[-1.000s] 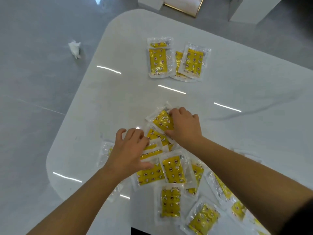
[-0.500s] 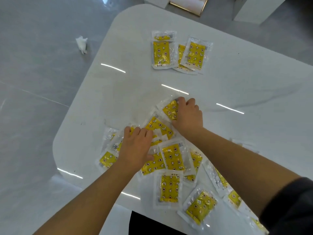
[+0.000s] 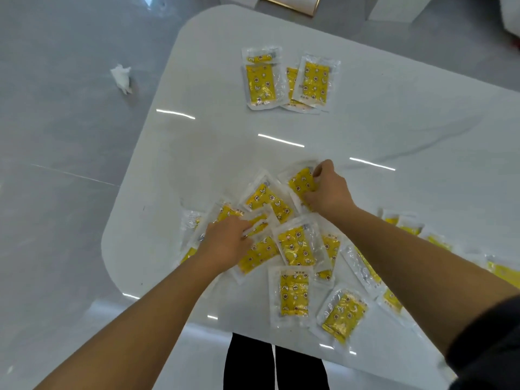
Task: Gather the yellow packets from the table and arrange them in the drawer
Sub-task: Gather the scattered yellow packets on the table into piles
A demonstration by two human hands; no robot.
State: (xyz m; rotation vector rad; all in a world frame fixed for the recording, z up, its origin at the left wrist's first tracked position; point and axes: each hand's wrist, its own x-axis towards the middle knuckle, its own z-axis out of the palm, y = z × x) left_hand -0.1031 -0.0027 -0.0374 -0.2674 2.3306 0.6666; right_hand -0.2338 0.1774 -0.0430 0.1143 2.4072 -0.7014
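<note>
Only illegible print on yellow packets (image 3: 294,296) under both hands (image 3: 327,190).

A yellow packet (image 3: 301,182) is pinched in the right hand (image 3: 327,190); overlapping packets (image 3: 295,246) are pressed under the left hand (image 3: 229,243) on the white table (image 3: 213,153).

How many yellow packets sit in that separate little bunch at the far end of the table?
3: the left packet, the right packet, and a middle packet mostly covered by the right one. More could hide underneath.
</note>
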